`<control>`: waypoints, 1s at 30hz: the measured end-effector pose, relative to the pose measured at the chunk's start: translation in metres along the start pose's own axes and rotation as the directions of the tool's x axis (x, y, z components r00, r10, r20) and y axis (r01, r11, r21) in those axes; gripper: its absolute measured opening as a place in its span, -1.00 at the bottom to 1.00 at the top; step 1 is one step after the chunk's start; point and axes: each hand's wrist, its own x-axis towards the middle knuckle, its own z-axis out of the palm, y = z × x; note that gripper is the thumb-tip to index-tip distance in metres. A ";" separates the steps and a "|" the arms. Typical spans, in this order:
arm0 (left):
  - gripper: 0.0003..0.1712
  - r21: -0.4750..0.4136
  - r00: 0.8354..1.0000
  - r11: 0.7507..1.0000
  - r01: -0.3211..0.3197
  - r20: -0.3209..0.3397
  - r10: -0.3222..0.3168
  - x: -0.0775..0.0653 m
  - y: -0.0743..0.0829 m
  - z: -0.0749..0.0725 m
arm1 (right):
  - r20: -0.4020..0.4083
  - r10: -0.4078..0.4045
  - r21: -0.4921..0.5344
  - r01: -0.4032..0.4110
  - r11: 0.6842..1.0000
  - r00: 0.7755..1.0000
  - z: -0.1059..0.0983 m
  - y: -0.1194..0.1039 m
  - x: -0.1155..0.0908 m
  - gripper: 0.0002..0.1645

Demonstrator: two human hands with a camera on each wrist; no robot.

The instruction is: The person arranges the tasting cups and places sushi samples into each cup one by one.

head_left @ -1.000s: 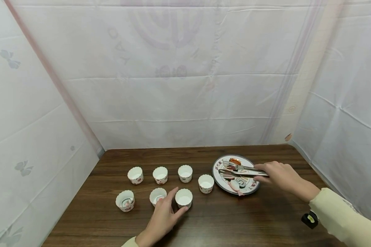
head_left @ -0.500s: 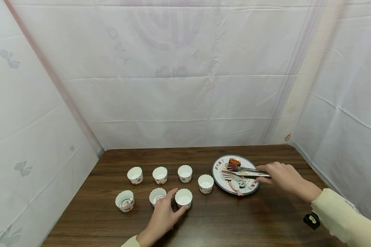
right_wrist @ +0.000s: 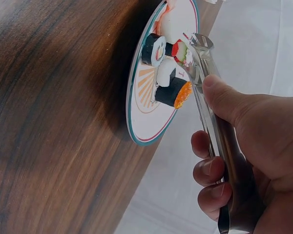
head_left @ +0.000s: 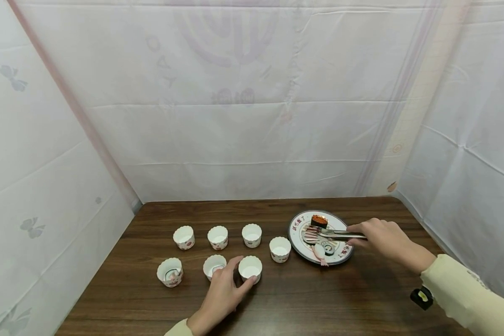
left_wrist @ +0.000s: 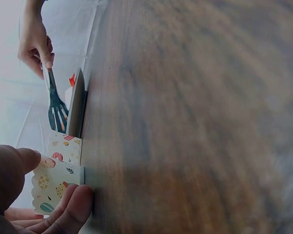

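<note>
My right hand (head_left: 382,240) holds metal tongs (head_left: 342,235) with slotted ends over the right side of a round white plate (head_left: 295,223). On it lie a roe-topped sushi piece (right_wrist: 173,92), a sushi roll (right_wrist: 154,50) and a shrimp nigiri (head_left: 320,253). In the right wrist view the tong ends overlap a piece with red and green filling (right_wrist: 180,51); I cannot tell whether they grip it. My left hand (head_left: 222,290) holds a white scalloped paper cup (left_wrist: 53,184), thumb on one side and fingers on the other, at the table's front middle.
Left of the held cup stand a paper cup (head_left: 212,265) and another cup (head_left: 170,273) with something inside. Several more line the back, the rightmost cup (head_left: 279,249) close beside the plate. White cloth (head_left: 243,140) hangs behind the dark wooden table (head_left: 311,298).
The tongs' two ends have drawn closer together and moved off the roe-topped sushi toward the plate's middle. The left hand and the cup have stayed in place.
</note>
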 end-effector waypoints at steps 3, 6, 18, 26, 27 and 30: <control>-0.43 0.012 1.000 1.000 -0.005 -0.001 0.005 0.001 0.000 0.000 | -0.008 0.001 0.003 -0.001 1.000 1.000 0.000 0.000 0.000 -0.66; -0.44 0.006 1.000 1.000 -0.002 0.006 0.002 0.001 0.000 0.000 | -0.008 0.002 0.009 -0.002 1.000 1.000 0.000 0.001 0.000 -0.67; -0.42 0.007 1.000 1.000 0.003 0.016 -0.003 0.000 -0.001 0.000 | -0.012 0.005 0.015 -0.005 1.000 1.000 0.001 0.000 -0.001 -0.74; -0.42 0.011 0.999 1.000 0.019 0.029 -0.019 0.000 -0.002 0.000 | -0.018 0.006 0.015 -0.006 1.000 1.000 0.003 0.001 -0.002 -0.67; -0.42 0.011 0.999 1.000 0.018 0.029 -0.019 0.000 -0.002 0.000 | -0.022 0.005 0.014 -0.004 1.000 1.000 0.003 0.001 -0.002 -0.67; -0.41 0.007 0.999 1.000 0.016 0.029 -0.016 0.000 -0.002 0.000 | -0.026 -0.005 0.012 0.005 1.000 1.000 0.003 0.001 -0.002 -0.72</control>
